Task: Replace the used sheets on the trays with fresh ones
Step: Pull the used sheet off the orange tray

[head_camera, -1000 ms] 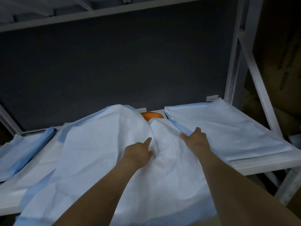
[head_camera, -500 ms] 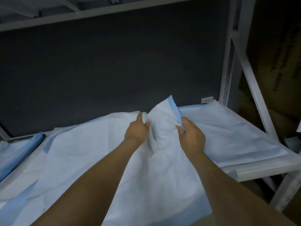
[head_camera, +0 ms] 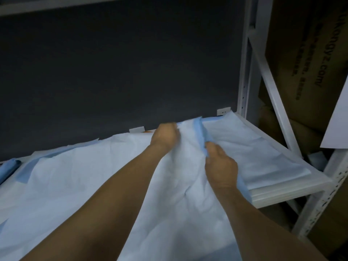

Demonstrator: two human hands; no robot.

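Observation:
A large pale blue sheet (head_camera: pixel 90 178) lies spread over the middle of the white shelf and hangs over its front edge. My left hand (head_camera: pixel 164 137) grips the sheet near its far edge. My right hand (head_camera: pixel 221 166) pinches the sheet's darker blue right border, which runs up to the back. What is under the sheet is hidden, apart from a sliver of something orange (head_camera: pixel 147 131) at the back. On the right, a white tray (head_camera: pixel 282 189) carries another flat pale blue sheet (head_camera: pixel 250 147).
A folded blue sheet (head_camera: pixel 8 167) lies at the far left. A dark grey wall panel (head_camera: pixel 120 68) closes the back. White rack uprights and a diagonal brace (head_camera: pixel 267 72) stand to the right, with cardboard boxes (head_camera: pixel 305 53) behind them.
The sheet's raised fold has been pulled down and back, so it lies flatter. Both hands moved farther toward the back of the shelf. The orange object is now almost covered.

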